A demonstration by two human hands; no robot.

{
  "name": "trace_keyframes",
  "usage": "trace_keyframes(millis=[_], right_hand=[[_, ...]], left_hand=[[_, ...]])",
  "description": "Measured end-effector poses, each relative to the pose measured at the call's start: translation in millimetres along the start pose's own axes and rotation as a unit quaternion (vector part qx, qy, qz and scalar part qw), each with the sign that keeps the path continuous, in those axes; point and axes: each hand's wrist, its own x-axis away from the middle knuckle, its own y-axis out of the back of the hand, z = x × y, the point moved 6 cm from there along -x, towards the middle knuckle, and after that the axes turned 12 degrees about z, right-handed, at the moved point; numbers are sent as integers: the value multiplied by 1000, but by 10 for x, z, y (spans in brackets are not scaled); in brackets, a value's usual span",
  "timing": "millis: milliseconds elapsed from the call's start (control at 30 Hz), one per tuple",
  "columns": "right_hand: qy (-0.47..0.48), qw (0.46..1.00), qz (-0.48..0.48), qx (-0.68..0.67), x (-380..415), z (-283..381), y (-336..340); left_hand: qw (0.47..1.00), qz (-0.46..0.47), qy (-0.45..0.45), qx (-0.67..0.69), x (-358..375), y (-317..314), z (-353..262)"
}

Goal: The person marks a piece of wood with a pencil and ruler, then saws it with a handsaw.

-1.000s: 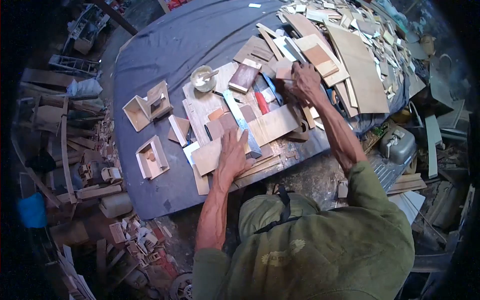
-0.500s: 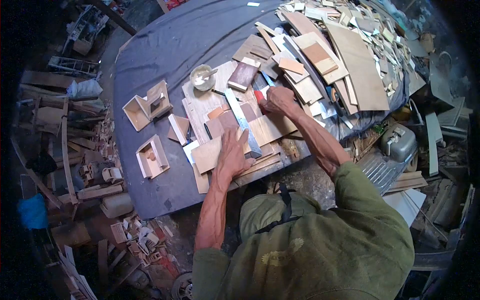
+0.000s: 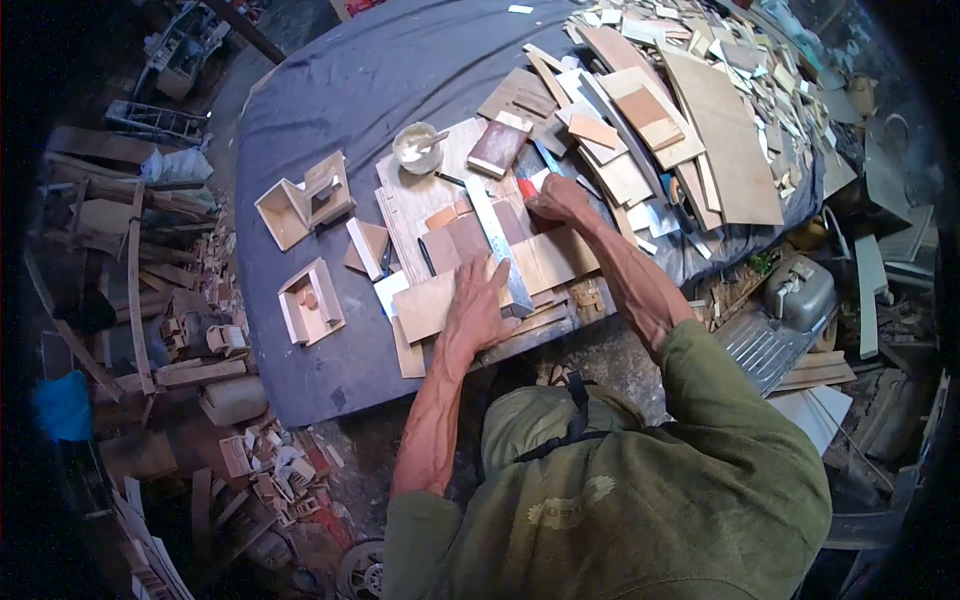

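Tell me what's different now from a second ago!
The right hand moved left and a little nearer the person, from the loose wood pieces to the red thing. Whether it grips that is hard to see. The left hand stayed on the pale board, and the metal ruler stayed lying across it.

The right hand (image 3: pixel 562 200) covers part of a red object (image 3: pixel 527 188), leaving its grip unclear, while the left hand (image 3: pixel 478 310) hides part of a pale board (image 3: pixel 552 258); shirt lettering (image 3: pixel 568 512) is illegible, a wheel (image 3: pixel 362 572) cropped below.
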Motion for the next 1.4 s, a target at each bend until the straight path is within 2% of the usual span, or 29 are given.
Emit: trace_keyframes(millis=[100, 300, 400, 500, 600, 800, 833, 967, 1067, 1167, 1267, 1367, 1400], right_hand=[[-2, 1000, -7, 21, 13, 51, 39], [60, 997, -47, 17, 207, 300, 62], [-6, 992, -114, -51, 72, 181, -41], [16, 997, -75, -25, 163, 237, -8], [10, 1000, 2, -17, 209, 315, 77], [60, 996, -69, 18, 155, 84, -43], [40, 997, -55, 43, 383, 223, 115], [51, 996, -6, 68, 470, 165, 114], [119, 992, -8, 46, 570, 106, 160], [124, 992, -7, 33, 622, 70, 195], [159, 985, -70, -22, 699, 26, 232], [155, 966, -145, -144, 888, 154, 463], [186, 957, -195, -109, 908, 240, 556]], left_hand=[[1000, 4, 3, -5, 5, -1, 9], [999, 26, 7, -21, 1, -11, 16], [1000, 23, 5, -18, -16, 9, 0], [1000, 19, 2, -19, -7, 8, -4], [1000, 17, -1, -23, -9, 22, -21], [1000, 1, -4, -13, -7, -5, 13], [1000, -2, -5, -14, -9, -2, 13], [1000, -1, -2, -13, -7, -18, 37], [1000, 6, -2, -14, -9, 3, 21], [999, 12, 0, -30, 6, 31, 5], [999, 25, 4, -37, -6, 37, 0], [999, 31, 4, -30, -6, 53, -5], [999, 15, -3, -29, -5, 44, 4]])
